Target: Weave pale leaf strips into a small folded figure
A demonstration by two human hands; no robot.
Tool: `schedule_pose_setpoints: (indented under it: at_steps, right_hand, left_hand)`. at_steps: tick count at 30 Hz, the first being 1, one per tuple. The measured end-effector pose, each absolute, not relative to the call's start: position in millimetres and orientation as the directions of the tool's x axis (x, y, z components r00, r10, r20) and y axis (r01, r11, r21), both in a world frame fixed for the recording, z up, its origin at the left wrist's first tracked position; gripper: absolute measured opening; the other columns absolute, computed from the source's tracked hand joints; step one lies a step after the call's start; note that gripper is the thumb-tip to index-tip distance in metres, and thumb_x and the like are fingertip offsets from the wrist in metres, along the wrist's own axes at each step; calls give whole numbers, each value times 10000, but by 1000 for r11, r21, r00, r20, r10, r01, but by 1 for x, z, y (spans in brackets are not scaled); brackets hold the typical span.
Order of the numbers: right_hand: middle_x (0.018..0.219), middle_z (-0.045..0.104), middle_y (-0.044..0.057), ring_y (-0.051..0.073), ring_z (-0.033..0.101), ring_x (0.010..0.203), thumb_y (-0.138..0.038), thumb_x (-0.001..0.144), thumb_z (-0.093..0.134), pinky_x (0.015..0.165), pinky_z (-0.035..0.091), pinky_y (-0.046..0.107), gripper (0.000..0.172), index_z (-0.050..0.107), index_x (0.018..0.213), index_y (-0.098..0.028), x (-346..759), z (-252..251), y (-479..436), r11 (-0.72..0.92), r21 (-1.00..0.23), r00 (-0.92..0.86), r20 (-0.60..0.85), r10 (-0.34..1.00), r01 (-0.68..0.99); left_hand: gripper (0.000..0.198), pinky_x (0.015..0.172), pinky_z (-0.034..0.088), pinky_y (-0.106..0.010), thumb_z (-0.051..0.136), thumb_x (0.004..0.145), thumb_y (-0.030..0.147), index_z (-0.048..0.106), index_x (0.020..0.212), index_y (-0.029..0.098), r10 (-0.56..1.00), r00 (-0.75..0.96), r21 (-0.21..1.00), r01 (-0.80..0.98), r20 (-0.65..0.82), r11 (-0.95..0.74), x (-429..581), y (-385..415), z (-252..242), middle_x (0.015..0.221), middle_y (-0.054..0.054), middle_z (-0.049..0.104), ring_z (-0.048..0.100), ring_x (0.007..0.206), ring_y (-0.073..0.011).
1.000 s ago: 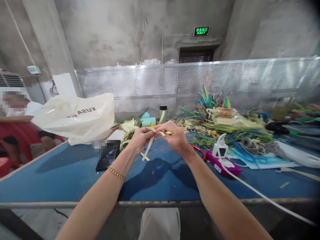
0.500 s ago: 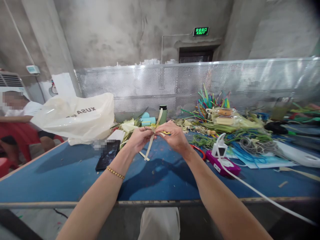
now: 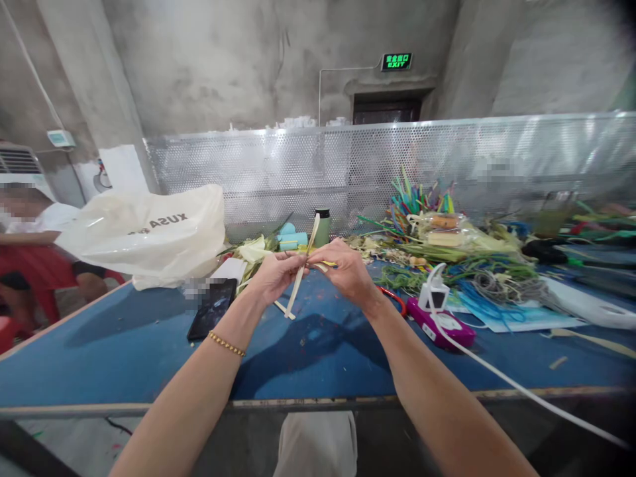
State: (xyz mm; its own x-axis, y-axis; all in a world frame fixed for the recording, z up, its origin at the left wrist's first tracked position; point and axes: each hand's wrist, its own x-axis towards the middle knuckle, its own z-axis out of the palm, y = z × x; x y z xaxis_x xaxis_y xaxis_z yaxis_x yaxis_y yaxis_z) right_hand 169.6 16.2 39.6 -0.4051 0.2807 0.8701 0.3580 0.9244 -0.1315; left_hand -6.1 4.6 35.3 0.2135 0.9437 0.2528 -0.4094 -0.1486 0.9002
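Pale, flat plant-leaf strips (image 3: 297,289) cross between my two hands above the blue table (image 3: 318,371). One strip stands up past my fingers and another hangs down from them. My left hand (image 3: 276,273), below a gold bead bracelet, pinches the strips from the left. From the right, my right hand (image 3: 342,268) closes on the strips near the crossing, its fingers bent; a bit of yellow shows beside it. The fingertips of both hands nearly meet, and the exact crossing is partly hidden behind them.
A dark phone or tablet (image 3: 212,310) and a white plastic bag (image 3: 149,232) lie left. Behind stands a green bottle (image 3: 322,230). To the right are red-handled scissors (image 3: 395,299), a purple box (image 3: 442,328) with a white cable, and cords (image 3: 501,288). A person (image 3: 40,232) sits far left.
The whole view has shifted slightly. Both hands keep their grip on the strips at nearly the same spot, with only small finger movement.
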Motion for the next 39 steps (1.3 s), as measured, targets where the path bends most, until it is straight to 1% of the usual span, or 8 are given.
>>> schedule_pose_setpoints:
  at_steps: [10, 13, 16, 19, 24, 32, 36, 39]
  right_hand:
    - [898, 727, 3, 167, 595, 862, -179, 826, 621, 849, 439, 331, 141, 730, 877, -252, 169, 37, 21, 929, -93, -431, 866, 252, 357]
    - [930, 714, 13, 168, 589, 887, -89, 827, 549, 855, 437, 331, 241, 721, 903, -239, 171, 37, 22, 926, -65, -452, 858, 242, 372]
    - [962, 672, 52, 184, 567, 933, 0, 786, 461, 855, 433, 338, 364, 693, 977, -207, 172, 40, 19, 881, -67, -349, 902, 254, 469]
    - [938, 634, 78, 201, 542, 922, -35, 804, 466, 838, 422, 348, 301, 670, 966, -184, 169, 39, 12, 831, -62, -258, 935, 242, 553]
    - [933, 625, 67, 201, 502, 913, -147, 879, 494, 800, 379, 346, 186, 665, 936, -190, 150, 29, 3, 818, 175, -560, 803, 203, 548]
    - [971, 588, 100, 211, 446, 916, -184, 924, 441, 807, 327, 359, 193, 618, 856, -149, 138, 26, -5, 691, 461, -738, 657, 157, 557]
    - [896, 601, 96, 197, 478, 864, -192, 945, 389, 818, 340, 351, 243, 588, 811, -151, 137, 23, -2, 734, 417, -713, 690, 129, 536]
    - [804, 613, 76, 178, 519, 794, -223, 945, 401, 762, 374, 313, 243, 570, 783, -157, 137, 18, 3, 804, 224, -579, 797, 175, 551]
  left_hand:
    - [236, 569, 475, -216, 819, 579, 194, 659, 708, 77, 945, 180, 899, -398, 273, -184, -5, 5, 33, 625, -32, 645, 590, 545, -94]
    - [258, 541, 460, -207, 824, 562, 205, 646, 706, 85, 955, 109, 897, -385, 276, -216, -6, 7, 32, 612, -23, 639, 588, 533, -92]
    - [279, 515, 444, -205, 825, 551, 229, 639, 712, 96, 953, -10, 888, -359, 303, -286, -9, 12, 31, 604, -17, 635, 592, 530, -97]
    - [290, 540, 460, -227, 831, 523, 233, 632, 690, 103, 943, -114, 874, -354, 314, -334, -10, 14, 29, 590, -10, 623, 607, 551, -118]
    - [276, 519, 423, -216, 834, 474, 209, 634, 625, 94, 944, -139, 860, -391, 298, -329, -6, 16, 26, 578, -11, 621, 554, 523, -90]
    - [302, 524, 421, -217, 832, 422, 158, 639, 644, 90, 972, -102, 860, -453, 212, -235, -2, 15, 26, 575, -20, 633, 550, 521, -97]
    - [316, 533, 429, -227, 835, 424, 157, 627, 657, 106, 978, -84, 858, -470, 191, -208, -3, 15, 25, 586, -19, 638, 565, 529, -107]
    - [315, 529, 423, -226, 837, 424, 158, 613, 641, 112, 976, -71, 872, -439, 207, -217, -3, 13, 25, 576, -8, 629, 556, 514, -97]
